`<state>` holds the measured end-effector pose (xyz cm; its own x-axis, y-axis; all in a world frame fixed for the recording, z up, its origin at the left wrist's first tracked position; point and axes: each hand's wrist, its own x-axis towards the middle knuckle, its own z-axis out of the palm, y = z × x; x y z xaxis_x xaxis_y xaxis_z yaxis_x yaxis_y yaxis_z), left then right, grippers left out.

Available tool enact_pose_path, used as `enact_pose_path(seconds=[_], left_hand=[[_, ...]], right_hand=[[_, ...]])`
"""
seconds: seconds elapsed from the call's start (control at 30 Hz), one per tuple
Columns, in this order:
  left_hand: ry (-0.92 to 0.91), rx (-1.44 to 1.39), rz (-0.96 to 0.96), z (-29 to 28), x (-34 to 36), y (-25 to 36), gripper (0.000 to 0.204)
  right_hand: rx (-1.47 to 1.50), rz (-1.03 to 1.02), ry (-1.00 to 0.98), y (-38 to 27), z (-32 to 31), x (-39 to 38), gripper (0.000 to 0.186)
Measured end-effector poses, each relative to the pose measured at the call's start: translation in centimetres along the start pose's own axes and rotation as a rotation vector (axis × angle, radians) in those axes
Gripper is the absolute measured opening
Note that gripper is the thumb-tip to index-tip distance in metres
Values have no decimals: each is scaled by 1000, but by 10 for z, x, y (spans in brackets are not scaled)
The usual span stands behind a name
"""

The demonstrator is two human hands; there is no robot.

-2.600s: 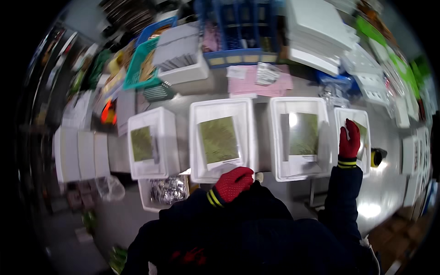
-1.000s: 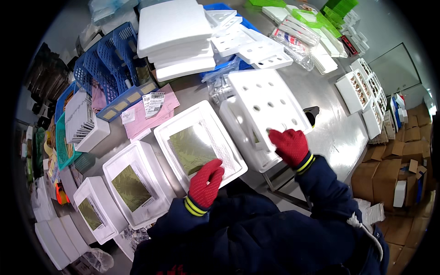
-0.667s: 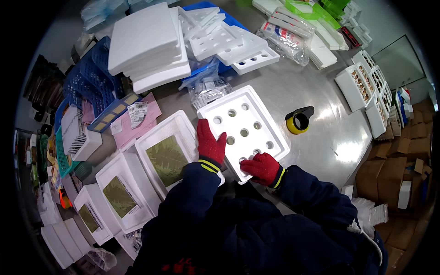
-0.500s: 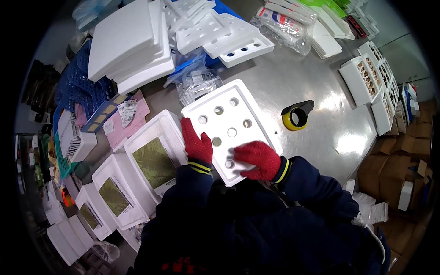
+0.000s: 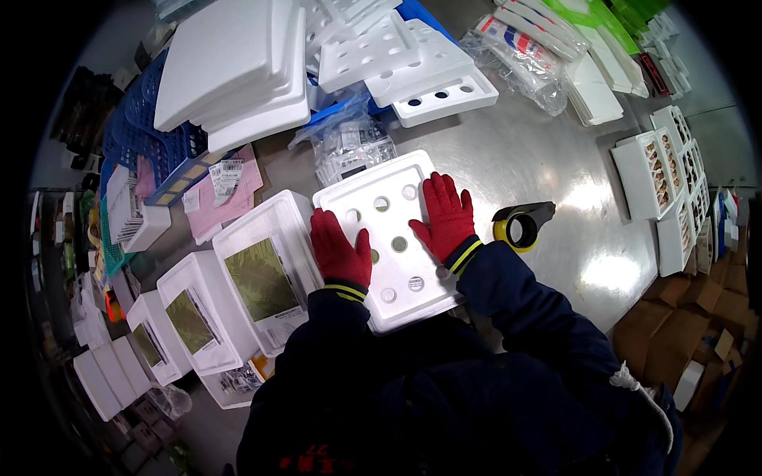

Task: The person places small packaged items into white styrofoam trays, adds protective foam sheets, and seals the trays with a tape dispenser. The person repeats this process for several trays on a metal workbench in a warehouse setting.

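Shelves (image 5: 48,262) at the far left are dark and hard to make out. Three open white boxes (image 5: 232,313) with leaf-printed sheets stand in a row; below them, a sleeve (image 5: 321,329) hides part of a tray (image 5: 230,403) of silver packets. Behind, a stack of lids (image 5: 230,63) is cut off at the top and blocks part of a blue basket (image 5: 131,143). The left hand (image 5: 343,250) lies flat on the left side of a holed panel (image 5: 405,266), fingers together, thumb apart. Eight holes show, some partly covered; the panel sits on a fourth box (image 5: 417,315), mostly hiding its inside. The right hand (image 5: 447,222) lies on the panel's right side, fingers slightly apart. Farther right are one tape roll (image 5: 520,232) and brown cartons (image 5: 667,317).
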<state>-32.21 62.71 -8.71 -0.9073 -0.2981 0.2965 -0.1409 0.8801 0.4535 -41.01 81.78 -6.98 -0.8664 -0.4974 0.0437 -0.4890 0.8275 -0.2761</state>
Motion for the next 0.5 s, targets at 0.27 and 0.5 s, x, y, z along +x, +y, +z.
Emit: enact_pose_path(seconds=[0.27, 0.5], left_hand=[[-107, 203, 142, 5, 58, 0, 69], [-64, 295, 177, 13, 59, -2, 68]], right_hand=[[21, 41, -47, -5, -2, -2, 79], [169, -34, 47, 5, 2, 1, 74]])
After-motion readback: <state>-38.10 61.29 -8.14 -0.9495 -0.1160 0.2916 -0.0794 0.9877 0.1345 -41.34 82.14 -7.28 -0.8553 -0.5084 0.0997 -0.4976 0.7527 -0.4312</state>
